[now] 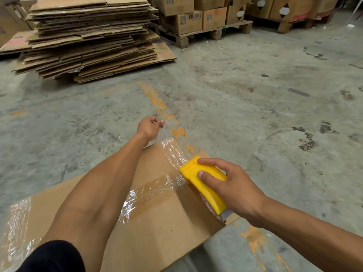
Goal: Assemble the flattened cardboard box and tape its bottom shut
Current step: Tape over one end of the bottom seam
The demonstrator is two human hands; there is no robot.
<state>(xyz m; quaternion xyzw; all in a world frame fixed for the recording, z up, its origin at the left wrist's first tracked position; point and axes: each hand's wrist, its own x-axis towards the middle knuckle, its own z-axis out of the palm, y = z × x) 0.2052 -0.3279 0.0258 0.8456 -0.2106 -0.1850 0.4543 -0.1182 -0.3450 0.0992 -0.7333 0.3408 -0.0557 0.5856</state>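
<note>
An assembled cardboard box (157,222) stands on the floor right in front of me with its flaps closed on the upper face. Clear tape (149,193) runs along the seam, and more clear tape (173,152) crosses the far edge. My right hand (229,187) grips a yellow tape dispenser (204,185) that rests on the box near its right edge, at the end of the seam tape. My left arm stretches across the box. My left hand (150,127) hovers past the far edge as a loose fist, and I cannot tell whether it pinches a tape end.
A tall pile of flattened cardboard boxes (90,38) lies on the concrete floor (255,105) at the far left. Wooden pallets (206,34) loaded with printed cartons (188,20) line the back. Orange paint marks (157,101) run across the floor toward the box.
</note>
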